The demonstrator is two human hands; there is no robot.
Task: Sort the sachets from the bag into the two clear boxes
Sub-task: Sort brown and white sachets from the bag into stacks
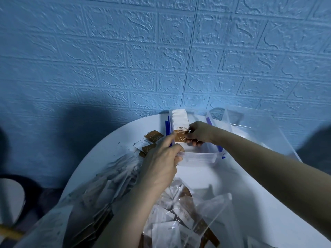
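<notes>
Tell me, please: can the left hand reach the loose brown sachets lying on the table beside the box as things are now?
Probably yes. The left hand rests at the box rim, and the loose brown sachets lie just beyond its fingers on the open table, nothing covering them.

Bare forearms, sleeveless, unadorned hands point(179, 145)

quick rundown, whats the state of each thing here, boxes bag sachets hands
near clear box: open, holds an upright row of sachets
row of sachets: standing on edge, pinched at the front
far clear box: open, contents unclear
bag: open, many sachets inside
loose sachets: lying flat on the table
left hand: gripping the near box's rim
right hand: pinching the row's front
</notes>
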